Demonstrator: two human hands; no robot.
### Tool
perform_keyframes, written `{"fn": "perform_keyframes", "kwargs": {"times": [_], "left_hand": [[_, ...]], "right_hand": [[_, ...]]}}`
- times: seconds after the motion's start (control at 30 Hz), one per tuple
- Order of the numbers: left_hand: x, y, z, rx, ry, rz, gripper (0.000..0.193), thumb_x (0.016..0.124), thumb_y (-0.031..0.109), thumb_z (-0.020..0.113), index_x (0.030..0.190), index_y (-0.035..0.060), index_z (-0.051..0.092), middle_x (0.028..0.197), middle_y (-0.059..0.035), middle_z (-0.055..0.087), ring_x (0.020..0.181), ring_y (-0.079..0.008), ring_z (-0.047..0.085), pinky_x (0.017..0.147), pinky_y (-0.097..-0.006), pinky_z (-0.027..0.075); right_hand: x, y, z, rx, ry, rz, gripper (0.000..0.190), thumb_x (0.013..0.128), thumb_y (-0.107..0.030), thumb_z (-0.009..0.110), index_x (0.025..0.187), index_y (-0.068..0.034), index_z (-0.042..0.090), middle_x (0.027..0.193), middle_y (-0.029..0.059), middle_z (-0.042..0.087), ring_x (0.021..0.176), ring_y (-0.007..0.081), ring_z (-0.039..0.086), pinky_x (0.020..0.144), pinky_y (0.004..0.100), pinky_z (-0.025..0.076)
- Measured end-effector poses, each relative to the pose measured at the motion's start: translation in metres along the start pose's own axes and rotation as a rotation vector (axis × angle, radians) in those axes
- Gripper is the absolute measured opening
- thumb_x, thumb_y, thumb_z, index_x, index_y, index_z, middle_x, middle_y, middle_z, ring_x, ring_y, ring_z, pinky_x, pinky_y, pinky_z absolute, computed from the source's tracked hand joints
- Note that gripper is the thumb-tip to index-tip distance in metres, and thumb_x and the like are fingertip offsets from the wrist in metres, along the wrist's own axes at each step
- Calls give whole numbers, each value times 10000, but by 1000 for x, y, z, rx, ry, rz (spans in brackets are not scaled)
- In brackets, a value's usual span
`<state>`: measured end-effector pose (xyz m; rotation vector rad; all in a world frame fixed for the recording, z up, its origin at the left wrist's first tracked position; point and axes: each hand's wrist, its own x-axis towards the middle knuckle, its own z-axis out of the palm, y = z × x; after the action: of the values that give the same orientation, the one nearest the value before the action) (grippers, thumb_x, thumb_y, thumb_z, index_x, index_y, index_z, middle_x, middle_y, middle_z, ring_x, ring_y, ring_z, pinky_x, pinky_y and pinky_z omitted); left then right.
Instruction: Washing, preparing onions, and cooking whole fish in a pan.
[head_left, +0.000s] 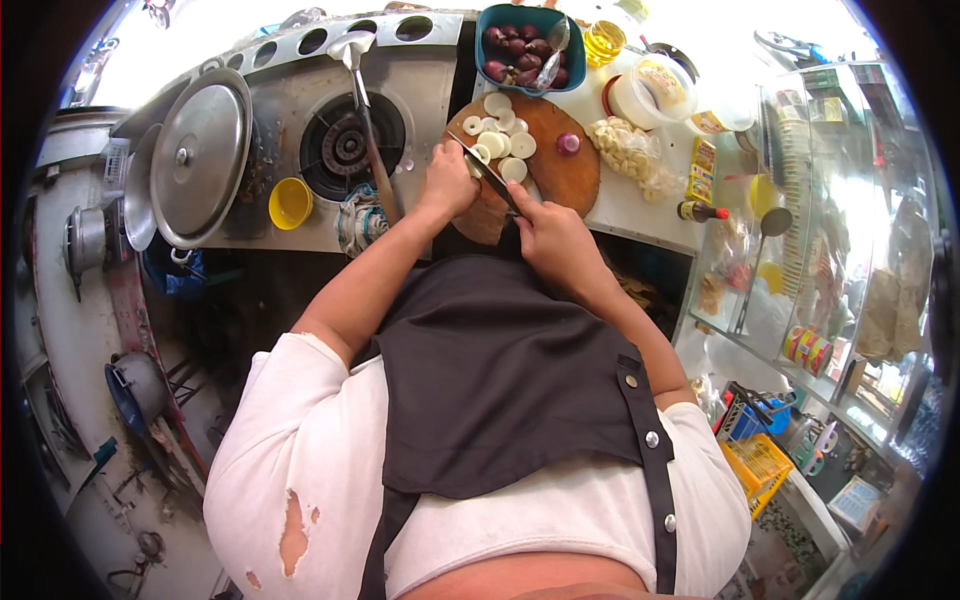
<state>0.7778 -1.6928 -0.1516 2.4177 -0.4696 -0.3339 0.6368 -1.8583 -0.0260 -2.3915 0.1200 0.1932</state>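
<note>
My right hand (553, 236) grips a kitchen knife (491, 177), its dark blade slanting up and left across the near part of a round wooden chopping board (577, 169). Close beside the blade, the fingers of my left hand (450, 180) are bent around a pale vegetable piece (474, 169), mostly hidden by the hand and knife. Round white vegetable slices (492, 142) lie in a loose group beyond the blade, some overlapping. A small purple onion piece (568, 144) rests apart from them on the board's right side.
A teal basin (482, 64) of red onions stands behind the board. Bagged peeled garlic cloves (626, 150), a white plastic tub (656, 94) and a sauce bottle (697, 211) are to the right. Leftward are a gas burner (351, 142), a long-handled ladle (367, 112) and a yellow bowl (290, 203).
</note>
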Motion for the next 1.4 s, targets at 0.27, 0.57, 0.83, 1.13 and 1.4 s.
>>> {"fn": "perform_keyframes", "kwargs": {"times": [0.27, 0.57, 0.83, 1.13, 1.4], "left_hand": [[1, -1, 4, 7, -4, -54, 496, 756, 137, 769, 1145, -29, 510, 1187, -299, 576, 1137, -489, 586, 985, -519, 509], [-8, -6, 1, -26, 72, 44, 507, 740, 241, 792, 1111, 9, 536, 1167, -235, 593, 1054, -441, 643, 920, -509, 540], [-11, -18, -5, -257, 98, -168, 375, 800, 329, 812, 981, 45, 646, 897, -138, 698, 875, -350, 698, 784, -445, 545], [-7, -18, -4, -837, -13, -510, 213, 976, 161, 731, 1011, -48, 705, 887, -100, 737, 726, -147, 715, 627, -266, 585], [-9, -14, 0, -798, -20, -555, 245, 963, 156, 775, 1072, -53, 707, 924, -86, 745, 739, -133, 717, 621, -239, 568]], "right_hand": [[20, 30, 31, -6, -29, -5, 545, 931, -95, 634, 1471, -154, 587, 917, 270, 704, 891, 451, 688, 835, 515, 545], [5, 88, 76, 220, 151, -118, 606, 933, -116, 683, 1514, -217, 544, 1016, 233, 728, 902, 435, 704, 817, 497, 552], [6, 65, 47, 294, 89, 51, 572, 945, -149, 698, 1499, -211, 569, 1056, 242, 725, 942, 410, 717, 836, 446, 558], [7, 54, 41, 266, 82, 11, 575, 940, -133, 690, 1498, -200, 569, 1012, 263, 715, 871, 411, 708, 811, 456, 555], [0, 45, 32, 255, 20, 93, 569, 939, -134, 688, 1494, -177, 571, 1022, 266, 716, 937, 435, 703, 834, 471, 556]]}}
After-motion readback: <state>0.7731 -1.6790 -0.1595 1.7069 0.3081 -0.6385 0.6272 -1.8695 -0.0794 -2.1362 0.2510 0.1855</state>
